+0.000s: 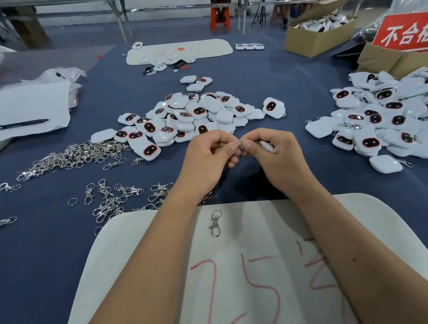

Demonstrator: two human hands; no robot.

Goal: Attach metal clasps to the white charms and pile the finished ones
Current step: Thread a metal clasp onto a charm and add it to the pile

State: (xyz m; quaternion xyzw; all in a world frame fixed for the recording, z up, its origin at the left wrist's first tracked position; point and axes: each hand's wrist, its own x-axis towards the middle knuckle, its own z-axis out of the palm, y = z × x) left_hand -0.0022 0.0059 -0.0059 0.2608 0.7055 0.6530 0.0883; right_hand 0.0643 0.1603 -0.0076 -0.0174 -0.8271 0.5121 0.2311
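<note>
My left hand [209, 151] and my right hand [276, 152] meet above the blue table, fingertips together. Between them sits a small metal clasp [241, 148], pinched from both sides. My right hand also grips a white charm [267, 146], mostly hidden in the fingers. Behind my hands lies a heap of white charms [185, 115] with dark red-rimmed faces. At the right is a larger pile of charms [383, 121], some with clasps showing. Loose metal clasps [77, 157] spread over the table at the left, and a single clasp [215, 222] lies on the white sheet.
A white sheet [251, 275] with red writing lies under my forearms. Cardboard boxes [318, 36] and a red sign [413, 31] stand at the back right. Paper and plastic bags [27, 105] lie at the left. Another white sheet [181, 51] lies farther back.
</note>
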